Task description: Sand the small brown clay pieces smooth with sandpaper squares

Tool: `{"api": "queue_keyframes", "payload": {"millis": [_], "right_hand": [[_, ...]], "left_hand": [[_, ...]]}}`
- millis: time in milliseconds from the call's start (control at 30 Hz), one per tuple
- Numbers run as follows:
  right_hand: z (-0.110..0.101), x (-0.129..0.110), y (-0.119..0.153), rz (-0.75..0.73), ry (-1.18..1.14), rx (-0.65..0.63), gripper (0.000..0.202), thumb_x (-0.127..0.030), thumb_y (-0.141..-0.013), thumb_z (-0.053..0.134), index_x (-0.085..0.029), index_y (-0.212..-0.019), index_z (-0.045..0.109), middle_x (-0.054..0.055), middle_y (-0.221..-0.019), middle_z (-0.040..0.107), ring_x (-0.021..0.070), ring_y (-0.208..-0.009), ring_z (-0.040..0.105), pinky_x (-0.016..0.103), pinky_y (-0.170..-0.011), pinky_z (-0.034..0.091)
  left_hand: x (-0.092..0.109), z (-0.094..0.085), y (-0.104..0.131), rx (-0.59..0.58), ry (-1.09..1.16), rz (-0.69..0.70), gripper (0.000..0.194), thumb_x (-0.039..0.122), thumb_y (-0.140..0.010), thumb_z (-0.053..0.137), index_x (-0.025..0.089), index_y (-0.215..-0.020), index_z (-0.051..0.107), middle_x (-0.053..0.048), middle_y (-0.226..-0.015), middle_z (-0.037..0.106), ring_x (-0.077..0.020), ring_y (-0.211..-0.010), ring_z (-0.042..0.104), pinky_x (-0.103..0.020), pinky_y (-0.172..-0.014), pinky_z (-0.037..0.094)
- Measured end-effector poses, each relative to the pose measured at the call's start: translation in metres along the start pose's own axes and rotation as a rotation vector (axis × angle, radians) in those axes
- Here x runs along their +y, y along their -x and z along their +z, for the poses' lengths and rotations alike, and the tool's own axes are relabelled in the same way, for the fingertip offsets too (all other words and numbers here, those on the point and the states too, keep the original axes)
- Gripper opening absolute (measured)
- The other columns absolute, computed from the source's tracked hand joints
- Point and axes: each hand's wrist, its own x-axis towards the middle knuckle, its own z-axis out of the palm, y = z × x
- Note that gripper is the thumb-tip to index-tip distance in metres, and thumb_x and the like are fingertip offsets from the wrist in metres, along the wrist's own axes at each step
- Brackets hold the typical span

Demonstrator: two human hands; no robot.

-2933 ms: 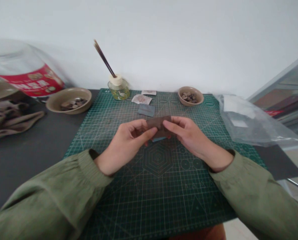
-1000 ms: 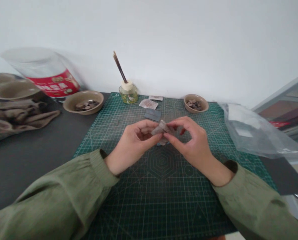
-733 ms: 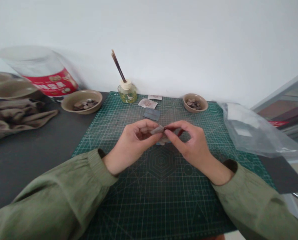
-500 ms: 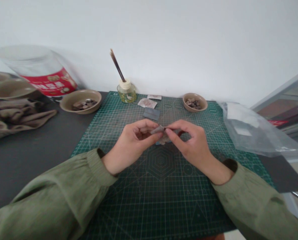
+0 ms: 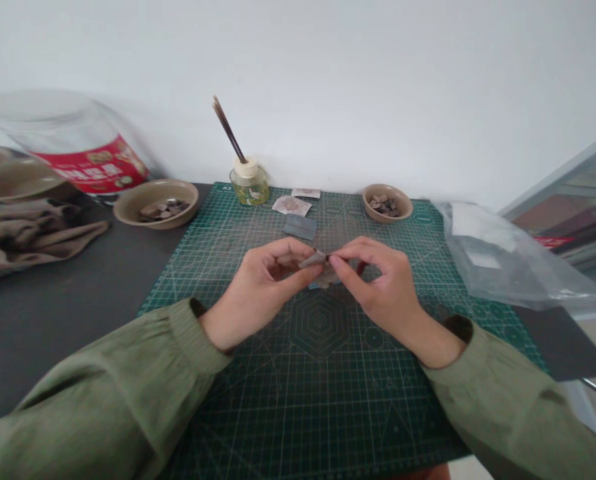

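Above the middle of a green cutting mat (image 5: 323, 393), both hands meet fingertip to fingertip. My left hand (image 5: 263, 283) pinches a small greyish folded piece of paper (image 5: 314, 259) between thumb and fingers. At its right end, the thumb and forefinger of my right hand (image 5: 381, 277) are closed together. A small dark tip shows between them, too small to name. Just beneath the fingertips lies a pale crumpled piece with a bluish edge (image 5: 323, 283), partly hidden by the hands. Behind them rest a dark grey sheet (image 5: 300, 227) and a whitish stained paper (image 5: 292, 206).
A bowl of small brown pieces (image 5: 407, 207) stands back right, another bowl (image 5: 123, 210) back left. A reed diffuser bottle (image 5: 249, 183) is near the wall. At left are a large red-labelled jar (image 5: 95, 167) and brown cloth (image 5: 38, 233); a clear plastic bag (image 5: 518, 267) lies right.
The whole view has shifted slightly, so things sit a little further left. Both hands keep the same pinch at the paper, with hardly any movement.
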Motion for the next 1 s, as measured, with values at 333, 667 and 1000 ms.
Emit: {"api": "queue_keyframes", "payload": {"millis": [333,667,1000], "right_hand": [[-0.0009,0.0009,-0.0005,-0.005,-0.02,-0.02,0.01,-0.022,-0.103,0.075,-0.024,-0.095,0.08,0.003,-0.091,0.08,0.0189,-0.082,0.071,0.035,-0.07,0.054],[-0.0019,0.0006,-0.0012,0.002,-0.051,-0.047,0.007,-0.022,-0.102,0.075,-0.022,-0.098,0.08,0.004,-0.093,0.079,0.018,-0.083,0.071,0.034,-0.069,0.054],[-0.0022,0.0097,-0.002,0.287,-0.248,-0.066,0.024,-0.037,-0.106,0.071,-0.024,-0.124,0.081,0.008,-0.119,0.085,0.0241,-0.106,0.08,0.036,-0.079,0.062]], "left_hand": [[0.0006,0.0005,0.0,0.019,-0.012,0.009,0.018,0.029,-0.091,0.091,0.017,-0.097,0.079,-0.004,-0.095,0.081,-0.0171,-0.088,0.074,-0.028,-0.085,0.06],[-0.0004,-0.0004,-0.0007,0.015,-0.012,0.016,0.018,0.029,-0.092,0.09,0.016,-0.098,0.079,-0.003,-0.091,0.078,-0.0154,-0.084,0.071,-0.027,-0.082,0.058],[-0.0052,-0.0027,-0.0009,-0.01,0.133,-0.025,0.019,0.031,-0.098,0.086,0.018,-0.109,0.08,-0.007,-0.1,0.082,-0.0201,-0.096,0.077,-0.031,-0.093,0.06]]}}
